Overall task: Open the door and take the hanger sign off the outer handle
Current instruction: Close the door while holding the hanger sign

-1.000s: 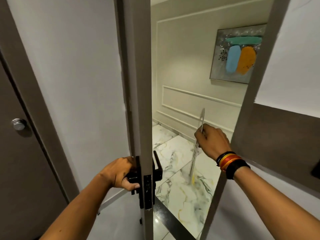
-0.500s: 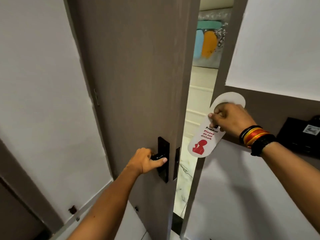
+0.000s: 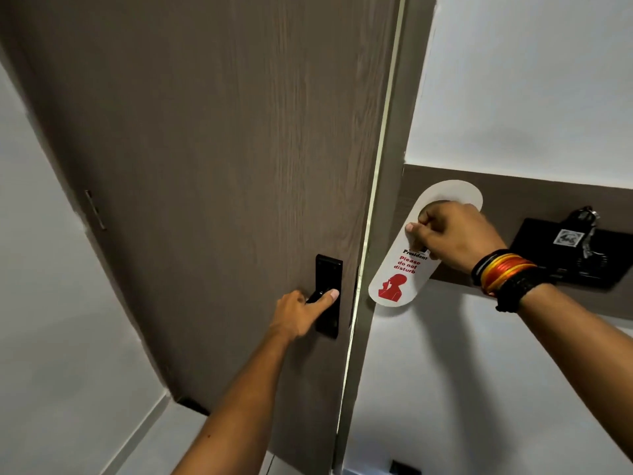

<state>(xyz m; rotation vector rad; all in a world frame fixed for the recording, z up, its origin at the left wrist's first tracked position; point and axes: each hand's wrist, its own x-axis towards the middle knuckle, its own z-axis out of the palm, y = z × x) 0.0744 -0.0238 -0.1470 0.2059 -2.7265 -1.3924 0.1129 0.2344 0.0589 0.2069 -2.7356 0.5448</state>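
We look down at our two bare arms in front of a brown door (image 3: 212,166). To the far side of our left grip, a pale wall (image 3: 41,303) borders the door. Our left hand (image 3: 296,317) is wrapped around the black handle (image 3: 317,298), thumb laid along the lever and pressing toward the black plate (image 3: 329,296) just beyond the thumb tip. Right of that grip a thin bright gap runs down the door's edge against the frame (image 3: 394,166), so the door stands almost shut but not fully closed. Across the gap, our right hand (image 3: 452,234) pinches the sign (image 3: 404,262) near its hooked top, thumb on the front face and fingers curled behind it; the sign is off any handle and hangs down and leftward from the pinch, its white body showing "Please do not disturb" in red with a red figure below. Bands (image 3: 503,275) in black, orange and yellow ring the wrist behind this grip. Beyond them, a black holder (image 3: 561,258) is fixed on the brown wall panel (image 3: 513,186).
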